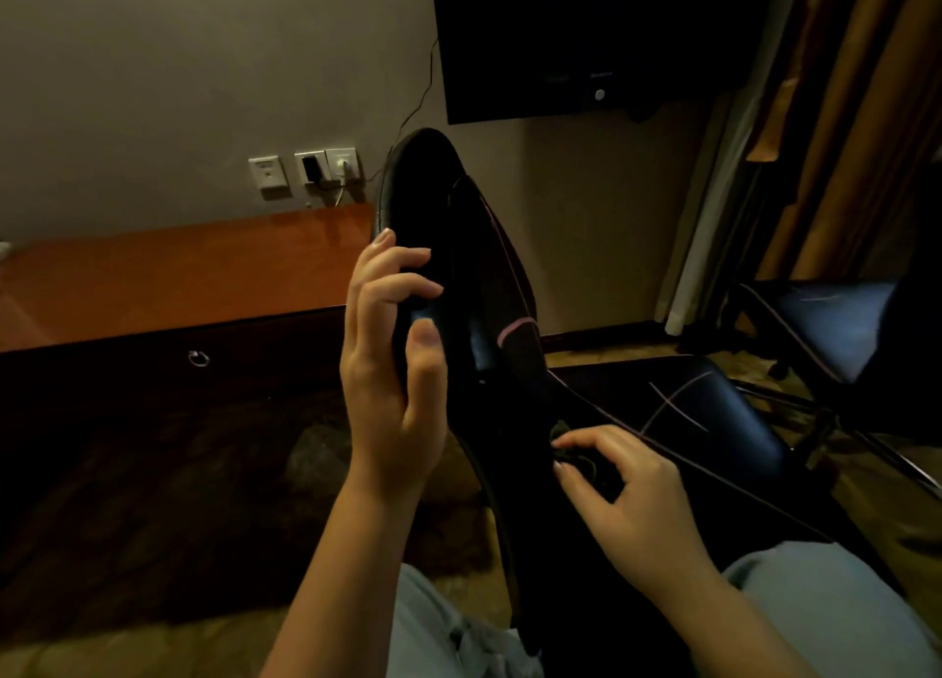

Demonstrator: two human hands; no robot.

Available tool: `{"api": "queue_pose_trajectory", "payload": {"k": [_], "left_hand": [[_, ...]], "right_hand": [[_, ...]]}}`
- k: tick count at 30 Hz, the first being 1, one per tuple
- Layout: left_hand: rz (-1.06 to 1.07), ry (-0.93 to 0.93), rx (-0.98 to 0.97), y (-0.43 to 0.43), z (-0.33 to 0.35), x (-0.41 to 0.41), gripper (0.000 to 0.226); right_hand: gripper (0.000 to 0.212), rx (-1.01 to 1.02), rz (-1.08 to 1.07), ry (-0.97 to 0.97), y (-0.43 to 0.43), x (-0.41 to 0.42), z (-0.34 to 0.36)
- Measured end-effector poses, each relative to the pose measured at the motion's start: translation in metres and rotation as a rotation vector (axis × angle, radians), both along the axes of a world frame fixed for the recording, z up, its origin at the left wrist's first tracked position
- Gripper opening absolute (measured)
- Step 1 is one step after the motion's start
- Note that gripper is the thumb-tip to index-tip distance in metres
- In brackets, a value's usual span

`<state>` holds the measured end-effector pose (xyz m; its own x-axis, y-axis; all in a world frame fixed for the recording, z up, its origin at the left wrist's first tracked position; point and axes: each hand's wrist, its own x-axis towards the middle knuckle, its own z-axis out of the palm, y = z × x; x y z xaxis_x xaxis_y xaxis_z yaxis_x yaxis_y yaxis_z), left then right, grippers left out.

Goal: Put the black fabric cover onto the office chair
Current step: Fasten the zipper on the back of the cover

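Note:
The black office chair's backrest (428, 178), leather with pink stitching, stands edge-on in the middle of the head view. Its seat (713, 407) stretches to the right. My left hand (392, 361) grips the backrest's left edge, fingers curled around it and thumb on the front. My right hand (627, 494) is lower, near where back and seat meet, pinching a bunched bit of the black fabric cover (578, 455). More dark fabric hangs below towards my lap, but it blends into the chair and I cannot tell how far it reaches.
A glossy wooden desk (178, 280) with a ring-pull drawer (199, 359) runs along the left wall under wall sockets (306, 167). A dark TV (586, 40) hangs above the chair. A second black chair (826, 331) and curtains (866, 116) stand at the right. Patterned carpet lies below.

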<state>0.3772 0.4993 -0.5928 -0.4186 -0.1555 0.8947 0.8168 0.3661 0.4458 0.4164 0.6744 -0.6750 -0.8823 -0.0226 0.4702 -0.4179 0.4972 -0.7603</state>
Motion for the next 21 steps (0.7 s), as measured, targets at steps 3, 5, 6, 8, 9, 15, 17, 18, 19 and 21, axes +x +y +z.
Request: {"api": "queue_pose_trajectory", "payload": {"k": [3,5,6,8,9,15,17,18,19,21], "left_hand": [[-0.001,0.007,-0.009,0.000,0.001,-0.001,0.021],[0.001,-0.001,-0.019,-0.001,0.001,0.000,0.021],[0.004,-0.010,-0.023,-0.002,0.002,0.001,0.021],[0.010,-0.023,-0.031,-0.004,0.002,0.002,0.021],[0.010,-0.024,-0.037,-0.005,0.002,0.003,0.021],[-0.008,0.005,-0.024,-0.003,0.001,0.000,0.021],[-0.010,0.007,-0.008,-0.001,-0.001,-0.002,0.021],[-0.008,0.008,-0.001,-0.001,-0.001,-0.003,0.021],[-0.006,0.010,0.005,0.000,-0.001,-0.003,0.022],[0.000,0.011,0.009,0.001,0.000,-0.002,0.022]], "right_hand": [[0.021,0.006,0.030,0.023,-0.003,-0.004,0.014],[0.017,0.001,0.071,0.133,-0.015,-0.006,0.033],[0.017,0.005,0.088,0.196,-0.021,-0.007,0.042],[0.020,0.010,0.109,0.283,-0.031,-0.009,0.052],[0.021,0.002,0.112,0.301,-0.033,-0.010,0.052],[0.022,0.019,0.021,0.178,-0.014,-0.003,0.008],[0.024,0.013,-0.006,0.090,-0.003,-0.002,-0.003],[0.025,0.015,-0.011,0.064,0.001,-0.002,-0.005],[0.025,0.019,-0.008,0.055,0.003,-0.002,-0.004],[0.022,0.009,0.020,0.092,-0.001,-0.005,0.007]]}}
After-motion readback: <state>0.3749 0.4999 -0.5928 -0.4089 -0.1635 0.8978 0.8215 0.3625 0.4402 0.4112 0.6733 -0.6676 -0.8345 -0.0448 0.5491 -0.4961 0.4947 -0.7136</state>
